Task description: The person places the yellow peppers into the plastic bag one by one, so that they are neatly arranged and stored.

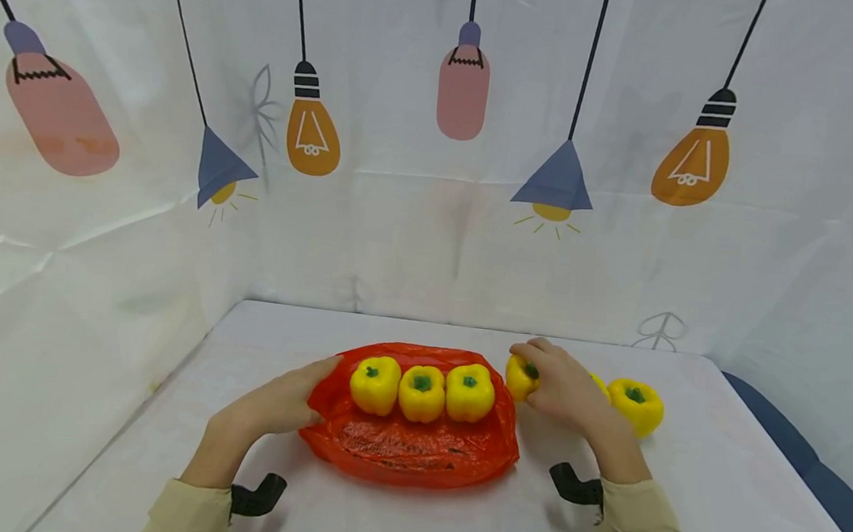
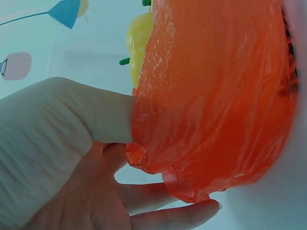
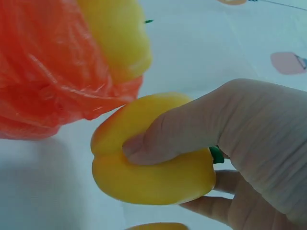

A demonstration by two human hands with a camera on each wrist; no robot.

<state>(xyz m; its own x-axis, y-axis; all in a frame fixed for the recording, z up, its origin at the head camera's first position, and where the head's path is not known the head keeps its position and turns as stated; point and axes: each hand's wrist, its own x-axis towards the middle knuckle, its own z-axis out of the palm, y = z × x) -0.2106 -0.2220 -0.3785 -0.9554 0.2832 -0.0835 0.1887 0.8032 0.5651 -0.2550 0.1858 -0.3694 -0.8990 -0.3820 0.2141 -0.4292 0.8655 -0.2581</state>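
Observation:
A red plastic bag [image 1: 404,456] lies on the table with three yellow bell peppers side by side in its opening; the middle one [image 1: 421,395] has a green stem. My left hand [image 1: 273,400] grips the bag's left edge, its thumb tucked inside the rim and its fingers beneath, as the left wrist view shows. At the bag's right side, my right hand [image 1: 563,385] holds another yellow bell pepper [image 3: 153,158], thumb pressed on its side. In the right wrist view this pepper is beside the bag, just below one of the peppers inside.
To the right of my right hand, a yellow bell pepper [image 1: 637,406] rests on the white table [image 1: 391,530], with another partly hidden behind the hand. A dark blue chair-like edge [image 1: 816,480] stands beyond the table's right side. Behind hangs a lamp-patterned white sheet [image 1: 383,238].

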